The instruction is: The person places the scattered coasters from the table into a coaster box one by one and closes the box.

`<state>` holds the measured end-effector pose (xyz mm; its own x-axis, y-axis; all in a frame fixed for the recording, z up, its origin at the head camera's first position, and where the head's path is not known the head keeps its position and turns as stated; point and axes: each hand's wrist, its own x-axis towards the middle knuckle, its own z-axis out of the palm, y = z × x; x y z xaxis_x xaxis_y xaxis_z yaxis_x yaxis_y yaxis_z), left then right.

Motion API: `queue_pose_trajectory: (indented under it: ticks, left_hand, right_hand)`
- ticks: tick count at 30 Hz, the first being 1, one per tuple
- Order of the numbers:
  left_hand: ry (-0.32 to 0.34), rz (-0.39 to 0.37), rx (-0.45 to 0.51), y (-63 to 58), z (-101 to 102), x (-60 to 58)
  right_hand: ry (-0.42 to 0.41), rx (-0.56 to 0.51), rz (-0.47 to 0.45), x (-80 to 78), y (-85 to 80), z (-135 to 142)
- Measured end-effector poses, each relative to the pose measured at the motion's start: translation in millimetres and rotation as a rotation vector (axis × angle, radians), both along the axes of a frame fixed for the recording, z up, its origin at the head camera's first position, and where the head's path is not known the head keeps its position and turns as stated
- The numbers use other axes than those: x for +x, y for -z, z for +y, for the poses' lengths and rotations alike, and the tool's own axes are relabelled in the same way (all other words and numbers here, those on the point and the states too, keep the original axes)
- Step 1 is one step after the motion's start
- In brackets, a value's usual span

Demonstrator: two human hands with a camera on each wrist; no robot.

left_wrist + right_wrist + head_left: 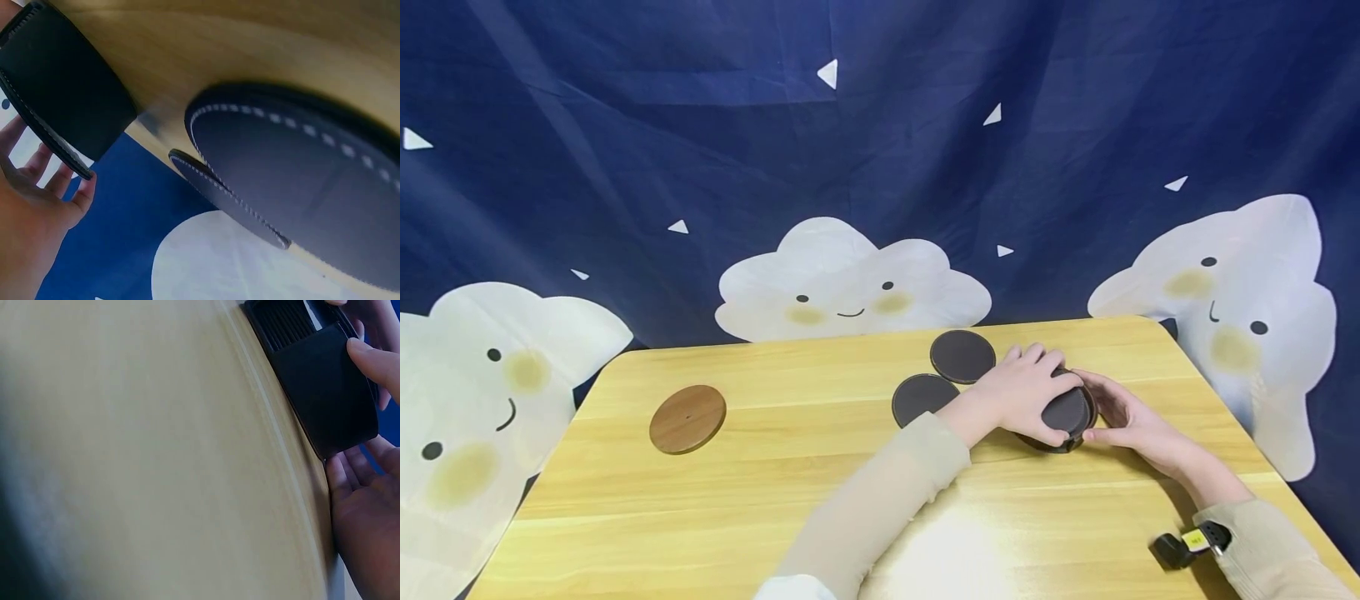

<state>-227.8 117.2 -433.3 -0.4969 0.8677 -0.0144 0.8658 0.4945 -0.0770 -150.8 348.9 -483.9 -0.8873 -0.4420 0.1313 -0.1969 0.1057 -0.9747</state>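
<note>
A round black coaster holder [325,394] with a slotted front stands near the table's right side, and stacked edges show through its slot. On its top, my left hand [1018,390] grips a dark round coaster [1066,412], thumb at the near edge and fingers over the far edge. My right hand [1138,427] curves round the holder's right side, its thumb near the front. Two dark stitched coasters lie flat to the left: a back coaster [962,356] and a nearer coaster [921,398], partly hidden by my left wrist.
A brown wooden disc [688,419] lies on the left of the light wooden table [700,517]. Behind the table hangs a blue curtain [910,167] with cloud faces. A black strap device [1191,546] sits at my right wrist.
</note>
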Motion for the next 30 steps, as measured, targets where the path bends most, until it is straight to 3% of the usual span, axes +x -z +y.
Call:
queue_pose_trajectory:
  ticks: [20, 30]
  left_hand:
    - [0.007, -0.031, 0.010, 2.4, 8.7, 0.5]
    - [0.028, -0.006, 0.023, 1.6, 7.5, 1.5]
  right_hand:
    - [-0.010, -0.002, -0.005, 1.5, 1.5, 0.8]
    - [-0.001, 0.014, -0.003, 1.1, -0.7, 0.7]
